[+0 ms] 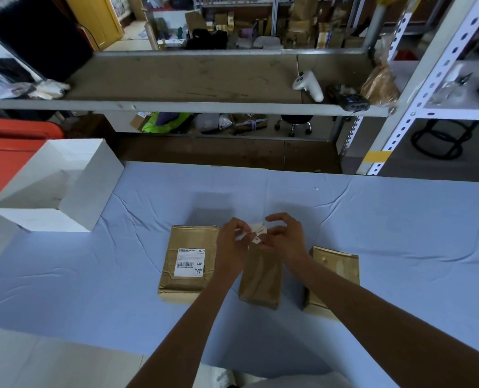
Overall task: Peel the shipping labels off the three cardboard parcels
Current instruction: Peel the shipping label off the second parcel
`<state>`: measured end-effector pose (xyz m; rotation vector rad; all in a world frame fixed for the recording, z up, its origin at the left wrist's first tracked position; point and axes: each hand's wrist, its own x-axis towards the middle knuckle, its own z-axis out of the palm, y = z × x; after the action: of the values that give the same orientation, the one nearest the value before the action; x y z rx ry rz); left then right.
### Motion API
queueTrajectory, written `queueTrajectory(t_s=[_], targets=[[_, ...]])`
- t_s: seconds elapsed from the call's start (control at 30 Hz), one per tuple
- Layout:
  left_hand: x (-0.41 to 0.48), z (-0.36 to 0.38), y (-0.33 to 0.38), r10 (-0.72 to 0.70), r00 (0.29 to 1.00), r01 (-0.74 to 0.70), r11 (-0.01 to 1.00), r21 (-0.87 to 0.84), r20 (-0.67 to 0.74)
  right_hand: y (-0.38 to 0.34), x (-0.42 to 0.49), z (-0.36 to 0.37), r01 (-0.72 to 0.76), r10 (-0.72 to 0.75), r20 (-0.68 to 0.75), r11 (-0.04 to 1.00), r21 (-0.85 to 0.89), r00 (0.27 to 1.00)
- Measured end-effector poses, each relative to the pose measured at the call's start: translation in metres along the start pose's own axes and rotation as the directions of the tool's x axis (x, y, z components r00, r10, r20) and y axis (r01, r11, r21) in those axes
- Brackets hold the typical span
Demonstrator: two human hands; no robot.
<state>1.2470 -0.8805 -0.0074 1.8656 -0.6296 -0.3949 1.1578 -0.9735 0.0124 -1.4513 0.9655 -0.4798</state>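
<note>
Three cardboard parcels sit in a row mid-counter [92, 275]: the right parcel [336, 273] has a bare top (judged done), the middle parcel [260, 281] shows no label on its visible face, and the left parcel [176, 287] carries its printed label [190, 261] intact. Over the middle parcel's far end, left hand [231, 242] and right hand [286, 238] both pinch a peeled label [258, 231]; I cannot tell whether it is fully free. Judgement: one done, the second nearly, the third left.

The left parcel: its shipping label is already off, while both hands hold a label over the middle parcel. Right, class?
No. The head view shows the left parcel with its shipping label on; left hand and right hand do hold a peeled label over the middle parcel.
</note>
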Motion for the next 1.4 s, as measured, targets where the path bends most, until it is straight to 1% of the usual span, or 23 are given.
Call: queueTrajectory(t_s=[0.07, 0.2, 0.3, 0.37, 0.47, 0.53, 0.6, 0.7, 0.83, 0.97, 1.03, 1.17, 1.23, 1.3, 1.4], targets=[[-0.001, -0.001, 0.003, -0.036, 0.998, 0.038, 0.999, -0.037, 0.059, 0.001, 0.001, -0.003, 0.014, -0.014, -0.047, 1.000, -0.001, 0.999], [-0.002, 0.002, 0.003, -0.045, 0.997, 0.047, 0.998, -0.036, 0.062, 0.000, 0.004, -0.006, 0.014, -0.017, -0.114, 1.000, -0.025, 0.993], [-0.002, 0.004, 0.006, -0.070, 0.996, 0.072, 0.996, -0.048, 0.053, -0.003, 0.004, -0.006, -0.006, 0.015, -0.155, 0.998, 0.061, 0.988], [-0.002, 0.004, 0.009, -0.082, 0.996, 0.084, 0.996, -0.043, 0.045, -0.002, 0.004, -0.006, 0.000, 0.009, -0.162, 0.998, 0.056, 0.987], [-0.004, 0.006, 0.011, -0.122, 0.992, 0.124, 0.990, -0.073, 0.032, 0.001, 0.003, -0.006, 0.039, -0.047, -0.158, 0.998, -0.055, 0.986], [-0.005, 0.005, 0.011, -0.131, 0.991, 0.132, 0.987, -0.094, 0.014, 0.000, 0.000, -0.007, 0.044, -0.054, -0.151, 0.997, -0.070, 0.987], [-0.006, 0.005, 0.009, -0.143, 0.990, 0.142, 0.984, -0.107, -0.004, -0.002, -0.002, -0.010, 0.034, -0.039, -0.148, 0.999, -0.034, 0.988], [-0.007, 0.004, 0.010, -0.174, 0.984, 0.166, 0.971, -0.170, -0.036, -0.002, -0.001, -0.013, 0.015, -0.009, -0.134, 0.999, 0.045, 0.991], [-0.003, 0.006, 0.021, -0.108, 0.994, 0.105, 0.971, -0.216, -0.005, -0.001, -0.003, -0.009, 0.029, -0.020, -0.144, 0.998, 0.061, 0.989], [0.003, 0.007, 0.024, -0.050, 0.998, 0.054, 0.992, -0.114, 0.031, 0.002, -0.002, -0.006, 0.017, -0.005, -0.158, 0.997, 0.076, 0.987], [0.001, 0.007, 0.027, -0.007, 0.999, 0.011, 0.995, -0.100, 0.043, 0.003, -0.002, -0.004, 0.020, -0.012, -0.153, 0.998, 0.051, 0.988], [-0.006, 0.010, 0.029, 0.031, 0.999, -0.029, 0.994, -0.105, 0.016, 0.002, -0.006, -0.002, 0.005, 0.000, -0.133, 0.999, 0.040, 0.991], [-0.006, 0.009, 0.027, 0.031, 0.999, -0.032, 0.995, -0.090, -0.017, 0.003, -0.007, -0.001, 0.004, 0.000, -0.099, 0.999, 0.048, 0.995], [-0.003, 0.007, 0.025, 0.008, 0.999, -0.011, 0.997, -0.073, -0.036, 0.004, -0.008, 0.001, 0.033, -0.034, -0.060, 0.999, -0.005, 0.998], [-0.002, 0.004, 0.021, -0.002, 1.000, 0.002, 0.997, -0.081, -0.008, 0.001, -0.007, -0.001, 0.110, -0.115, -0.044, 0.987, -0.114, 0.992]])
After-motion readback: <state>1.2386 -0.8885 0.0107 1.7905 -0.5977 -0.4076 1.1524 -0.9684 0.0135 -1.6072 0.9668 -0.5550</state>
